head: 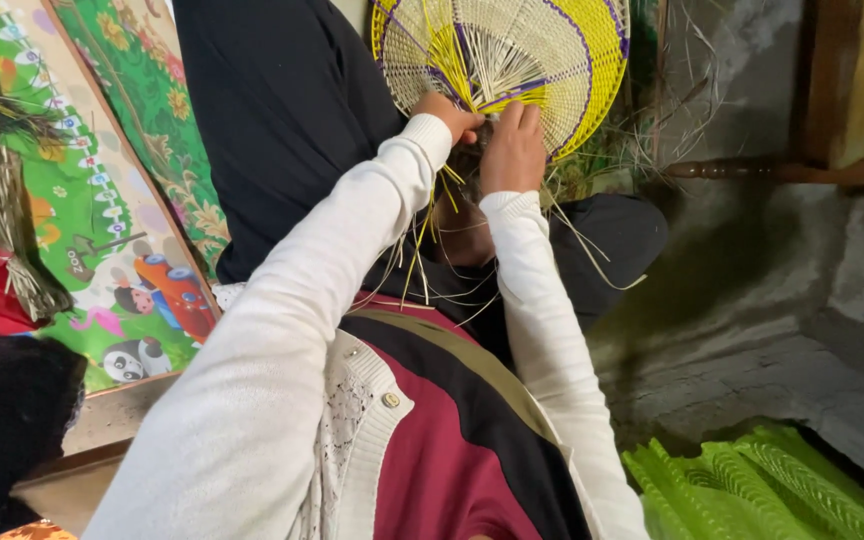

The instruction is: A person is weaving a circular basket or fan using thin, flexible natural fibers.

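Looking down, head cam: left hand (444, 112) & right hand (512, 150) pinching loose straw strands (422, 255) at base of round woven fan (512, 60), held over lap. Grips closed on strands. Best kept taut, evenly spaced. Green mat (102, 200) at left.

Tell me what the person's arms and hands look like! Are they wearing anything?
Both arms are covered by long white knitted sleeves with ribbed cuffs at the wrists. The left hand and the right hand are bare, with no gloves; I can't make out any rings. The white cardigan has a lacy edge and small round gold-coloured buttons.
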